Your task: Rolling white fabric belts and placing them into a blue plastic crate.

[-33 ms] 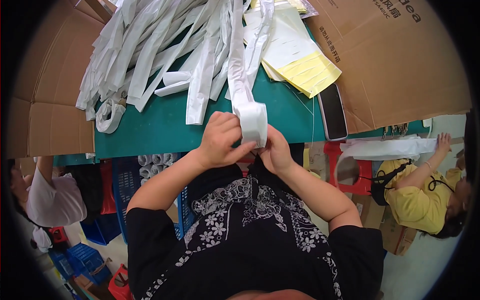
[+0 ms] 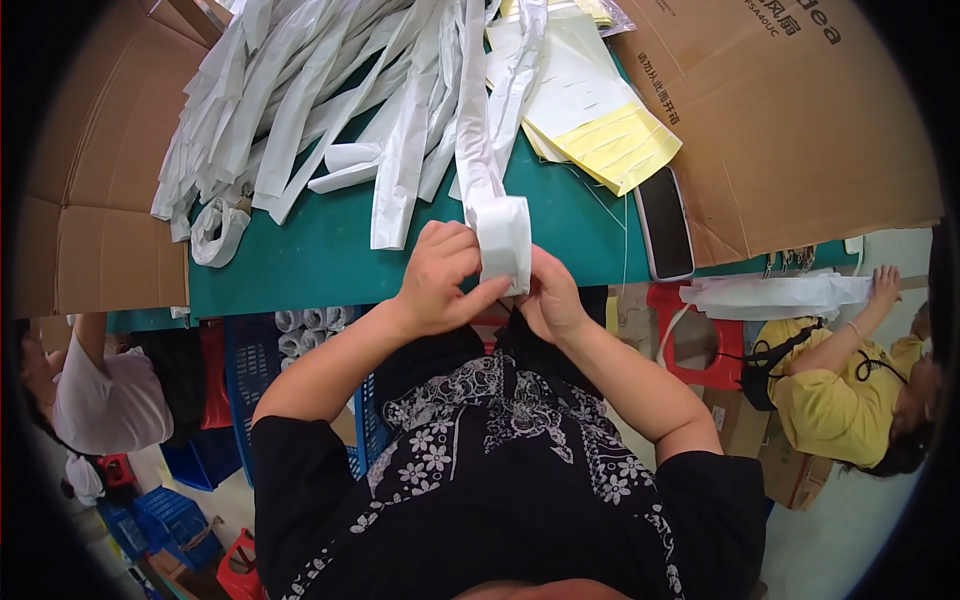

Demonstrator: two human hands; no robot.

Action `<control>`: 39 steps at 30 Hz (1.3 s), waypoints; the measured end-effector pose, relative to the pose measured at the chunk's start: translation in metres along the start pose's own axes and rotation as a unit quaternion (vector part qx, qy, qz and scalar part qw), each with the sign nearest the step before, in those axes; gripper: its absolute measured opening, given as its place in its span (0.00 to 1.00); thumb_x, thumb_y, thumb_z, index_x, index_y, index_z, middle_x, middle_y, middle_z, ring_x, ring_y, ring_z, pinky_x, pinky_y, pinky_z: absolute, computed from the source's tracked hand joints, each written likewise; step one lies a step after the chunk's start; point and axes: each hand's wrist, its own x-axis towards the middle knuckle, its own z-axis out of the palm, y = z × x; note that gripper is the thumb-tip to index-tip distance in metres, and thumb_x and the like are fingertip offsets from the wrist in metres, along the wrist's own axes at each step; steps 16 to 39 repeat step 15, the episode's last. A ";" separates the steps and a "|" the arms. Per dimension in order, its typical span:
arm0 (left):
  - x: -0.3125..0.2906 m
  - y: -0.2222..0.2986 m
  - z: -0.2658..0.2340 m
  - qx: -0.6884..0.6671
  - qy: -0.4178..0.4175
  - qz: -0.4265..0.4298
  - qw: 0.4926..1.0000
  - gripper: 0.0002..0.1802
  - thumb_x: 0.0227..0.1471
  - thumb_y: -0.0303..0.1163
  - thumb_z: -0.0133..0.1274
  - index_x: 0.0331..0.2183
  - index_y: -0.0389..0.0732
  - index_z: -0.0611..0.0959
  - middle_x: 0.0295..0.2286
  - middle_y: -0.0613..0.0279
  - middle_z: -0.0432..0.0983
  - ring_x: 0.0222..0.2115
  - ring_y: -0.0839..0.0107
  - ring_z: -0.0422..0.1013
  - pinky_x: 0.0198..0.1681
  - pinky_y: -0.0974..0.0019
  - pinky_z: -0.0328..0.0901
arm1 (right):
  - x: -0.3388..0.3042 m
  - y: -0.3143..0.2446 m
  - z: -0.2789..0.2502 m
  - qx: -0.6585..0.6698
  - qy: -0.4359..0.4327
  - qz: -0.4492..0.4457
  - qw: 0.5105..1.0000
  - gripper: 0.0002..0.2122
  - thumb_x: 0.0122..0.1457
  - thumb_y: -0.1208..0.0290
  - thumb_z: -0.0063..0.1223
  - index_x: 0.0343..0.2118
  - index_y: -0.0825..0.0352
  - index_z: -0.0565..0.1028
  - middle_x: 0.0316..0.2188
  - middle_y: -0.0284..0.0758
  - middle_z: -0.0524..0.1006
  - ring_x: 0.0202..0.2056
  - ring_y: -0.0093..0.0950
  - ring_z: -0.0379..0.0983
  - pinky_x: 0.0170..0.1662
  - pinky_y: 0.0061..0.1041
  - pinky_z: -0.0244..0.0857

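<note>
Between my hands, at the front edge of the green table [image 2: 300, 260], is a white strip roll [image 2: 504, 240]. Its long flat white strip [image 2: 474, 110] runs away from me across the table. My left hand [image 2: 438, 278] is closed at the roll's left side, thumb reaching toward its lower edge. On the right side, my right hand [image 2: 552, 298] pinches the roll near its bottom; some fingertips are hidden behind it. Many loose white strips [image 2: 300, 120] lie heaped at the far left. A small finished-looking white coil [image 2: 219, 232] rests near the left cardboard.
Cardboard walls [image 2: 800, 130] flank the table. Yellow-and-white sheets [image 2: 620, 150] and a phone [image 2: 665, 225] lie at the right. Below the left edge, a blue crate [image 2: 250, 370] holds white rolls [image 2: 315, 320]. Other people sit at both sides, one in a yellow top [image 2: 840, 390].
The roll has shifted very slightly left between my hands. Both hands keep nearly the same place and hold.
</note>
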 end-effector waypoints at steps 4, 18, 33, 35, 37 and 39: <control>-0.005 0.005 0.000 -0.205 -0.078 -0.193 0.956 0.11 0.41 0.36 0.55 0.28 0.38 0.79 0.25 0.62 0.72 0.28 0.66 0.65 0.35 0.66 0.55 | 0.019 -0.011 -0.011 -0.044 -0.029 0.076 0.996 0.14 0.60 0.65 0.39 0.43 0.69 0.67 0.36 0.35 0.73 0.35 0.22 0.72 0.38 0.24 0.68; -0.029 -0.003 0.015 0.008 -0.054 0.032 0.998 0.30 0.33 0.43 0.63 0.41 0.41 0.75 0.41 0.56 0.68 0.43 0.60 0.63 0.46 0.57 0.58 | 0.003 0.001 -0.007 -0.077 0.057 0.119 0.988 0.13 0.59 0.66 0.37 0.38 0.70 0.70 0.30 0.35 0.74 0.28 0.25 0.73 0.31 0.25 0.71; -0.029 -0.003 0.015 0.008 -0.054 0.032 0.998 0.30 0.33 0.43 0.63 0.41 0.41 0.75 0.41 0.56 0.68 0.43 0.60 0.63 0.46 0.57 0.58 | 0.003 0.001 -0.007 -0.077 0.057 0.119 0.988 0.13 0.59 0.66 0.37 0.38 0.70 0.70 0.30 0.35 0.74 0.28 0.25 0.73 0.31 0.25 0.71; -0.029 -0.003 0.015 0.008 -0.054 0.032 0.998 0.30 0.33 0.43 0.63 0.41 0.41 0.75 0.41 0.56 0.68 0.43 0.60 0.63 0.46 0.57 0.58 | 0.003 0.001 -0.007 -0.077 0.057 0.119 0.988 0.13 0.59 0.66 0.37 0.38 0.70 0.70 0.30 0.35 0.74 0.28 0.25 0.73 0.31 0.25 0.71; -0.029 -0.003 0.015 0.008 -0.054 0.032 0.998 0.30 0.33 0.43 0.63 0.41 0.41 0.75 0.41 0.56 0.68 0.43 0.60 0.63 0.46 0.57 0.58 | 0.003 0.001 -0.007 -0.077 0.057 0.119 0.988 0.13 0.59 0.66 0.37 0.38 0.70 0.70 0.30 0.35 0.74 0.28 0.25 0.73 0.31 0.25 0.71; -0.029 -0.003 0.015 0.008 -0.054 0.032 0.998 0.30 0.33 0.43 0.63 0.41 0.41 0.75 0.41 0.56 0.68 0.43 0.60 0.63 0.46 0.57 0.58 | 0.003 0.001 -0.007 -0.077 0.057 0.119 0.988 0.13 0.59 0.66 0.37 0.38 0.70 0.70 0.30 0.35 0.74 0.28 0.25 0.73 0.31 0.25 0.71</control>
